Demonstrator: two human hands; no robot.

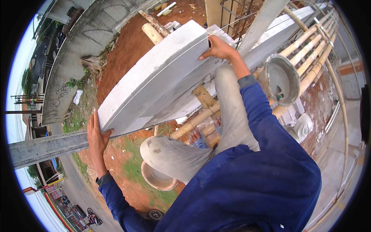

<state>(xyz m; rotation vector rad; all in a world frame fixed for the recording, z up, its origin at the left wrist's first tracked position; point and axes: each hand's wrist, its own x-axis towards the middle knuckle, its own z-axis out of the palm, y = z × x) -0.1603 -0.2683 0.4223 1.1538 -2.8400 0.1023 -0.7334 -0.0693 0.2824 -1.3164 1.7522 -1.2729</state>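
A long white lightweight concrete block (pixel 154 71) lies along the top of a grey block wall (pixel 166 100) in front of me. My left hand (pixel 98 136) presses on its left end, fingers stretched up along the end face and thumb on the near side. At the other end, my right hand (pixel 221 51) grips the corner, thumb on the near face and the other fingers partly hidden behind. Both hands hold the block between them. To the right of my knee, a bucket (pixel 279 79) with grey mortar stands on the bamboo poles.
Bamboo scaffold poles (pixel 309 54) run under and beside me. Another bucket (pixel 156 178) shows below my left knee. A concrete post (pixel 50 146) stands at the left, and steel rods (pixel 232 15) rise behind the wall. A road (pixel 83 189) lies far below left.
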